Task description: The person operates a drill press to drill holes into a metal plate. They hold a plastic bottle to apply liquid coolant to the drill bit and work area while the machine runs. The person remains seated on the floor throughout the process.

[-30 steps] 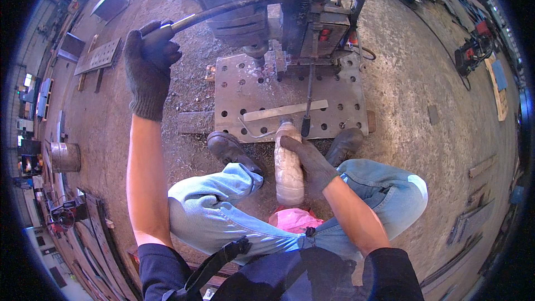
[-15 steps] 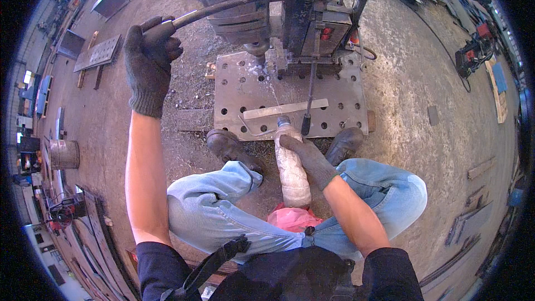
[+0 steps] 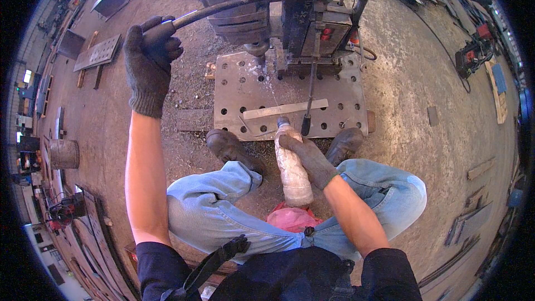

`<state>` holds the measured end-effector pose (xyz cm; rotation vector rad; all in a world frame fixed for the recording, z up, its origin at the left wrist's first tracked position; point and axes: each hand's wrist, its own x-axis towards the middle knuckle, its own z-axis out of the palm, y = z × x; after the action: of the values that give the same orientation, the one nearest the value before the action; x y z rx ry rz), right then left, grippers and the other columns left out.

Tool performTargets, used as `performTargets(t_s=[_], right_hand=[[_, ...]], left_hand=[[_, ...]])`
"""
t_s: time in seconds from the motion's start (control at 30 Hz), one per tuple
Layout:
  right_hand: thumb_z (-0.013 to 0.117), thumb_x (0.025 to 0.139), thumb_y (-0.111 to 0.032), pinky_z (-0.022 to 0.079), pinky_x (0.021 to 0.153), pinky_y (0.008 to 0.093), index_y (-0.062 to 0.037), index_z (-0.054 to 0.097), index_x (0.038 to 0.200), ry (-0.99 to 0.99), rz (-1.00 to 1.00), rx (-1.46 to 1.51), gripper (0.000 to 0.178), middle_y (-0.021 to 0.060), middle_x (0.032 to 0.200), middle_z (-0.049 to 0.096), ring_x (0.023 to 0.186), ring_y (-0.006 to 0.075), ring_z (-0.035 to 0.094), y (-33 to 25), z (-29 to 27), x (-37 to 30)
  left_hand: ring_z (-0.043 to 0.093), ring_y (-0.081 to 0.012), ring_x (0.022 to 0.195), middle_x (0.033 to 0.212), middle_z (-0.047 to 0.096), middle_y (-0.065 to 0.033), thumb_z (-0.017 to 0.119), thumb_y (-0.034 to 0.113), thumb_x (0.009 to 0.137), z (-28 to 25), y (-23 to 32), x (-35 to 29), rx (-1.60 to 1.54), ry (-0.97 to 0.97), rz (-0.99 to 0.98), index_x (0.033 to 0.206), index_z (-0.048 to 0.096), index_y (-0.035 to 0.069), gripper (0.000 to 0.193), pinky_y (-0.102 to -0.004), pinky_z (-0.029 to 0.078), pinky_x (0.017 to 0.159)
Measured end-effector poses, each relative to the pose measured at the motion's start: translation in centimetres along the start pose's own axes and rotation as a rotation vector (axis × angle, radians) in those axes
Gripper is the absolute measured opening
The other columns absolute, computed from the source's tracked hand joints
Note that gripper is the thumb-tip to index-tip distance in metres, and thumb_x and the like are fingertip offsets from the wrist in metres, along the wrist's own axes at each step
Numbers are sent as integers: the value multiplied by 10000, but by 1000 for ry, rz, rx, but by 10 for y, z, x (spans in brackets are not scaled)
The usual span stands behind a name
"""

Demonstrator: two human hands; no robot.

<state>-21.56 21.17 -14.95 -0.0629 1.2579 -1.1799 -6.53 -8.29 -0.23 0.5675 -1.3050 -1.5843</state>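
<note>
My left hand [image 3: 149, 67], in a dark knit glove, is closed around the grip at the left end of a long feed lever [image 3: 239, 5] on a drill press [image 3: 242, 8]. My gloved right hand [image 3: 309, 159] wraps around a cloudy, whitish plastic bottle [image 3: 293, 175], tilted with its narrow cap toward the machine. Below the drill's chuck [image 3: 256, 49], white liquid spots the perforated steel plate [image 3: 234, 92]. A flat metal strip [image 3: 285, 109] lies across that plate, close to the bottle's cap. The drill tip is hard to make out.
My boots [image 3: 343, 144] flank the plate's near edge. A pink plastic bag [image 3: 290, 219] sits between my knees. Metal shavings [image 3: 192, 89] litter the floor at left. A red-and-black machine [image 3: 471, 53] stands at right, and a metal drum [image 3: 64, 154] at far left.
The thin jet of liquid from the bottle toward the drill has mostly faded, leaving drops over the plate. Both hands keep their places, the bottle shifting only slightly.
</note>
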Motion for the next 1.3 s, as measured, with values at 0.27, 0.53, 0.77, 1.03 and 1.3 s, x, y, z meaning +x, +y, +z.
performTargets(t_s=[0.27, 0.53, 0.77, 1.03, 1.3], right_hand=[[722, 840, -352, 524, 571, 296, -41, 584, 1074, -16, -8, 25, 414, 45, 822, 625, 640, 136, 611, 4, -4, 7], [743, 815, -306, 538, 712, 304, -30, 561, 1124, 20, -262, -132, 452, 57, 943, 630, 799, 150, 630, -4, 8, -4], [744, 805, -289, 521, 775, 302, -4, 538, 1163, 17, -280, -247, 501, 81, 1011, 629, 882, 162, 621, -1, 8, -1], [752, 815, -287, 536, 734, 295, -9, 529, 1192, 16, -240, -167, 519, 73, 992, 628, 830, 158, 630, 10, -3, 13], [728, 836, -355, 543, 645, 293, -13, 515, 1234, -6, -56, -22, 567, 69, 971, 624, 751, 145, 627, 10, -3, 12]], left_hand=[[584, -206, 748, 1097, 655, -157, 460, 453, 962, 0, -1, 0, -41, -5, -19, 1187, 571, 1, 517, -342, 488, 652], [583, -198, 750, 1117, 652, -162, 471, 440, 965, -1, 0, 1, -63, 11, -52, 1197, 560, 4, 501, -332, 488, 649], [591, -192, 734, 1118, 649, -167, 455, 357, 989, -1, -1, 2, -44, -32, -9, 1196, 542, -8, 428, -309, 494, 637], [572, -192, 745, 1142, 636, -168, 469, 399, 983, -2, -6, 2, 50, -65, 60, 1200, 536, -4, 462, -323, 487, 653], [565, -209, 752, 1151, 637, -175, 454, 444, 976, 0, -3, 3, -87, -1, -34, 1209, 529, -2, 510, -327, 484, 666]])
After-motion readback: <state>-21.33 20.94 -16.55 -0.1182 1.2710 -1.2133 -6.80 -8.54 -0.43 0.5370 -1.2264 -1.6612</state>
